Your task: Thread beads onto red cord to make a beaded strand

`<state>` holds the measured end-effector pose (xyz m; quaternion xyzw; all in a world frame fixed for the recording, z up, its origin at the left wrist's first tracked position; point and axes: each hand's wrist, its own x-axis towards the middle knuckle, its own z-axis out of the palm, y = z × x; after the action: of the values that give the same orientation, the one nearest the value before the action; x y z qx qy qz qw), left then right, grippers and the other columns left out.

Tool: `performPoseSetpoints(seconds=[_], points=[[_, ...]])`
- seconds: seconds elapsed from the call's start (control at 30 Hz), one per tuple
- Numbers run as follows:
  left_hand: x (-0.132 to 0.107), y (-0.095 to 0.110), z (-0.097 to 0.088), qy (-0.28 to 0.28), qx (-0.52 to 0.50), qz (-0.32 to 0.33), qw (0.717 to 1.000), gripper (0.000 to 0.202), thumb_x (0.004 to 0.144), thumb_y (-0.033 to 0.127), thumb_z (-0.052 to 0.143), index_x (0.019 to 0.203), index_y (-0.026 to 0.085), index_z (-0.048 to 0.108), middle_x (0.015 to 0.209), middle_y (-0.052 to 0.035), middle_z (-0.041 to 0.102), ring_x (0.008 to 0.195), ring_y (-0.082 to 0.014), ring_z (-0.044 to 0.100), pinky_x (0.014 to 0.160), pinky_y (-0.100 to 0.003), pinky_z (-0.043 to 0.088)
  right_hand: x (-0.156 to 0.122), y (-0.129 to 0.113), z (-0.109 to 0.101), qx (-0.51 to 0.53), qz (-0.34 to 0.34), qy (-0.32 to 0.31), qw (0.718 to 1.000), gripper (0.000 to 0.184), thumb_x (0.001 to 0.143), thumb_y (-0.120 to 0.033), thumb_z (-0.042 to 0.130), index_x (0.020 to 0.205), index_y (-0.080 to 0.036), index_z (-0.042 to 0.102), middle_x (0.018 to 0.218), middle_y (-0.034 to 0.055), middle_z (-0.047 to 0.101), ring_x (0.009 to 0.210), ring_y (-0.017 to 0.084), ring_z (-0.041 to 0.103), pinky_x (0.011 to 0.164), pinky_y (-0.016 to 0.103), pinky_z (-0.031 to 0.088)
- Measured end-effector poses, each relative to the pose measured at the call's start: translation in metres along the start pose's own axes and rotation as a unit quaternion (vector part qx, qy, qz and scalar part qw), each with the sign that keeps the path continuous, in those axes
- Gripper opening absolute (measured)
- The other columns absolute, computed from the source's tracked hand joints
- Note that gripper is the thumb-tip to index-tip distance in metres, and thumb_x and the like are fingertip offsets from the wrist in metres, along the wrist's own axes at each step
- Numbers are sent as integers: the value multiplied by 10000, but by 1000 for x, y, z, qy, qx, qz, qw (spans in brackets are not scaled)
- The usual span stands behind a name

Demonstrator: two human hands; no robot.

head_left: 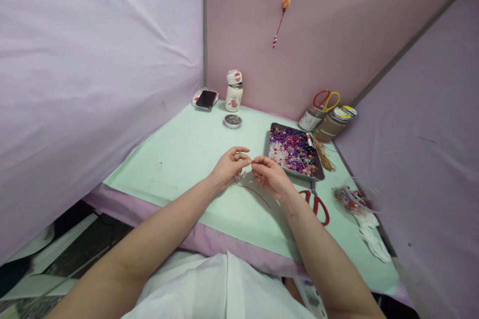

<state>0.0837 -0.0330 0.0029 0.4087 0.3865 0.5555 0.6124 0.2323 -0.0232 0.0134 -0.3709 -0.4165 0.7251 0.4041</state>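
Observation:
My left hand (232, 165) and my right hand (271, 174) meet fingertip to fingertip above the table, both pinched on a thin red cord (252, 190). The cord's loose end hangs below my hands and trails toward the right over the table. Whether a bead sits between the fingertips is too small to tell. Just beyond my right hand lies a dark tray (321, 175) full of mixed beads (292, 152), purple, clear, red and orange. Scissors with red handles (325, 214) lie beside my right forearm, partly hidden by it.
On the green-covered table (175, 152) stand a white bottle (234, 97), a phone (206, 98) and a small round tin (232, 121). At the back right are a cup with scissors (311, 118), a brown jar (329, 128), cords (326, 157) and a clear bag (354, 199). A beaded string (286, 2) hangs behind.

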Motion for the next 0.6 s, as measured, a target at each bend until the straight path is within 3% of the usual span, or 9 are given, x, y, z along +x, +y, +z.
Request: performPoseSetpoints(seconds=[0.37,0.6], points=[[0,-4,1,-3,36,28,999,378,677,254,695,1014,184,539,769,20,594,521,-42,454,484,-191,328,3,0,-2,-2,26,23,999,226,573,-216,758,703,-176,578,573,-55,474,541,60,405,442,176,266],[-2,-4,3,-14,99,113,989,320,724,243,652,1018,175,546,788,-1,610,661,-81,524,642,-228,389,3,1,-5,-10,43,23,999,189,586,-198,702,663,-174,531,587,-55,429,545,56,385,407,160,202]])
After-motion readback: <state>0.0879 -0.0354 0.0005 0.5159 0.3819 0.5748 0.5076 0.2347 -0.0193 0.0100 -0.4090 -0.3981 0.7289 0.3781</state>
